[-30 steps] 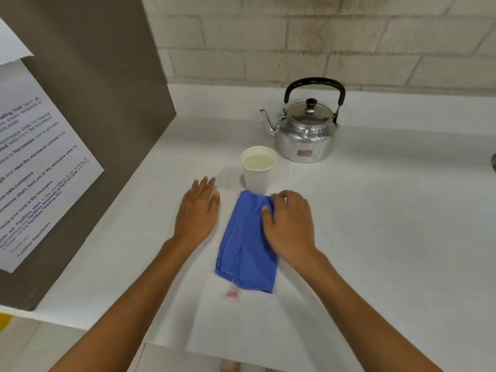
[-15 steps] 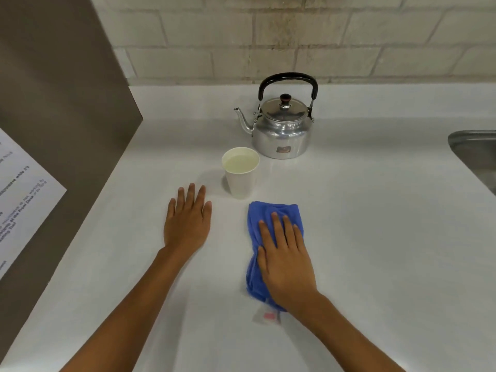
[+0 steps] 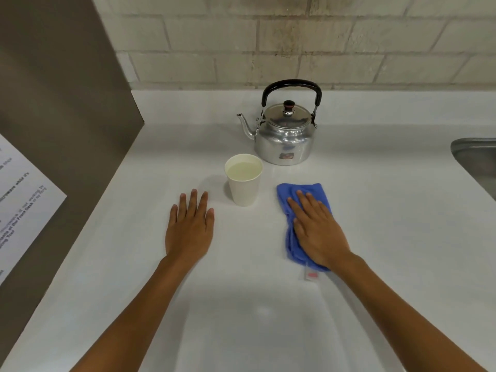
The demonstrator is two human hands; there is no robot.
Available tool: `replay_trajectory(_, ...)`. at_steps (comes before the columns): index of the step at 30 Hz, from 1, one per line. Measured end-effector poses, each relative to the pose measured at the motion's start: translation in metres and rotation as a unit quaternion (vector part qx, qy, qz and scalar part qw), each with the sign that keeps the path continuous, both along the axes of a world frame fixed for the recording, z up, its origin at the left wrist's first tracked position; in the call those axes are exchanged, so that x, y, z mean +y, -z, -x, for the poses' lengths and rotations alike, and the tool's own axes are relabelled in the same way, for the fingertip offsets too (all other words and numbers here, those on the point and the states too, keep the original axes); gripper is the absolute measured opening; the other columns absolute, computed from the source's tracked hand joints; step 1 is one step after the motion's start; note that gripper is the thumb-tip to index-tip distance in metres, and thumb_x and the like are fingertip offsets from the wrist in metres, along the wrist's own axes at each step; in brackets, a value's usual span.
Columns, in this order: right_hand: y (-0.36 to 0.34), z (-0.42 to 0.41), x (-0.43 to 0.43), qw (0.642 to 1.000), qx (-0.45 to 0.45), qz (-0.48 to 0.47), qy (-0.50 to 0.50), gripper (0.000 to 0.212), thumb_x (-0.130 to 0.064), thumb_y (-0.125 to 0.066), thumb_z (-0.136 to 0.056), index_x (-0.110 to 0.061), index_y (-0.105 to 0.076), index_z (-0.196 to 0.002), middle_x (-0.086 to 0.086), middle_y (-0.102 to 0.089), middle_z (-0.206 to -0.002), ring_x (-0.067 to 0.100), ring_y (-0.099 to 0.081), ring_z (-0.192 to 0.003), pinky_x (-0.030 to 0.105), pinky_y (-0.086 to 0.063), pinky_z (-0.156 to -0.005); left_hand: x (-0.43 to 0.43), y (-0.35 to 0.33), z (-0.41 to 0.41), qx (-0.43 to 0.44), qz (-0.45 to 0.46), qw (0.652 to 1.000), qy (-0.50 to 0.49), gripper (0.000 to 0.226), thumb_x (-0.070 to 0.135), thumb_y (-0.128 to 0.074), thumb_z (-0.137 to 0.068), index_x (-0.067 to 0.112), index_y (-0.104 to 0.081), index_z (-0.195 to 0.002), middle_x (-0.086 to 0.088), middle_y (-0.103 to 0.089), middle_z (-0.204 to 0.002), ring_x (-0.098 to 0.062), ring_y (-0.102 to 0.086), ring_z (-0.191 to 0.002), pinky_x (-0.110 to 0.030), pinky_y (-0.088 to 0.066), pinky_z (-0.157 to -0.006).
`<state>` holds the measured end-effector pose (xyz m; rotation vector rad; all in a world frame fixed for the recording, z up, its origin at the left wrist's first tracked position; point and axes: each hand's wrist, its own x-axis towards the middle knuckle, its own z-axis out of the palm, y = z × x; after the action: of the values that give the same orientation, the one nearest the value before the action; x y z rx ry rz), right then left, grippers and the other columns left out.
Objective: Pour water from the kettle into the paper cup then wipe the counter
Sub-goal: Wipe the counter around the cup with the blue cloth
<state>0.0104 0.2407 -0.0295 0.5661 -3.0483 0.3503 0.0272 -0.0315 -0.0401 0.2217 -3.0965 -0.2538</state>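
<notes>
A shiny metal kettle [image 3: 284,138] with a black handle stands upright at the back of the white counter [image 3: 389,237], spout pointing left. In front of it, a white paper cup [image 3: 244,183] holds water. To the cup's right lies a folded blue cloth [image 3: 303,191]; my right hand [image 3: 316,232] presses flat on it, fingers pointing away from me, hiding the cloth's middle. A small white tag with a red mark pokes out beneath the wrist. My left hand [image 3: 190,229] rests palm down on the bare counter, left of the cup and apart from it.
A brown panel [image 3: 61,108] with a printed paper notice [image 3: 18,210] walls off the left side. A brick wall runs along the back. The rim of a steel sink [image 3: 475,159] shows at the right edge.
My right hand has slid the blue cloth from in front of the cup to the cup's right. The view has shifted right, bringing the sink in. My left hand stays flat.
</notes>
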Motion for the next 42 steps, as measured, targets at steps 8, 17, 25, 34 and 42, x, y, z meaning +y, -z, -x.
replay_trajectory(8, -0.004, 0.049, -0.051, 0.999, -0.018, -0.027, -0.005, 0.050, -0.027, -0.020, -0.100, -0.017, -0.008, -0.147, 0.006, -0.002, -0.159, 0.027, 0.001, -0.146, 0.039, -0.003, -0.119, 0.003, -0.001, 0.001, -0.001, 0.006, 1.000, -0.006, 0.053, 0.038, -0.008, -0.096, 0.022, 0.004, -0.145, -0.003, 0.005, -0.157, -0.022, 0.008, -0.144, -0.037, 0.002, -0.117)
replay_trajectory(17, -0.006, 0.057, -0.014, 0.999, -0.024, -0.031, 0.011, 0.049, -0.026, -0.022, -0.100, -0.020, -0.008, -0.147, 0.001, -0.004, -0.159, 0.022, 0.001, -0.146, 0.036, -0.002, -0.119, 0.004, 0.000, 0.002, 0.007, 0.004, 1.000, -0.012, 0.053, 0.039, -0.008, -0.096, 0.023, 0.002, -0.145, -0.002, 0.003, -0.157, -0.021, 0.007, -0.144, -0.037, 0.002, -0.116)
replay_trajectory(25, -0.005, 0.049, -0.004, 0.999, -0.019, -0.020, -0.047, 0.047, -0.026, -0.024, -0.100, -0.026, -0.014, -0.146, -0.002, -0.007, -0.158, 0.018, -0.002, -0.146, 0.035, -0.003, -0.119, 0.001, -0.002, 0.000, 0.003, 0.004, 1.000, -0.005, 0.053, 0.039, -0.009, -0.096, 0.024, 0.003, -0.145, -0.001, 0.004, -0.157, -0.020, 0.007, -0.144, -0.036, 0.002, -0.116)
replay_trajectory(34, -0.006, -0.035, -0.056, 1.000, -0.007, -0.018, -0.002, 0.052, -0.031, -0.018, -0.094, -0.024, -0.018, -0.146, 0.003, -0.012, -0.158, 0.029, -0.007, -0.146, 0.043, -0.008, -0.118, 0.005, -0.003, 0.001, -0.006, 0.002, 1.000, -0.012, 0.052, 0.038, -0.009, -0.096, 0.023, 0.003, -0.145, -0.002, 0.004, -0.157, -0.022, 0.007, -0.144, -0.038, 0.002, -0.117)
replay_trajectory(42, -0.008, -0.023, -0.018, 0.996, -0.019, -0.052, 0.063, 0.049, -0.031, -0.018, -0.099, -0.026, -0.008, -0.147, 0.004, -0.004, -0.159, 0.026, -0.001, -0.146, 0.040, -0.005, -0.119, 0.003, -0.002, -0.001, 0.001, -0.001, 1.000, -0.007, 0.053, 0.039, -0.008, -0.096, 0.023, 0.001, -0.145, -0.002, 0.002, -0.157, -0.022, 0.006, -0.144, -0.037, 0.002, -0.116)
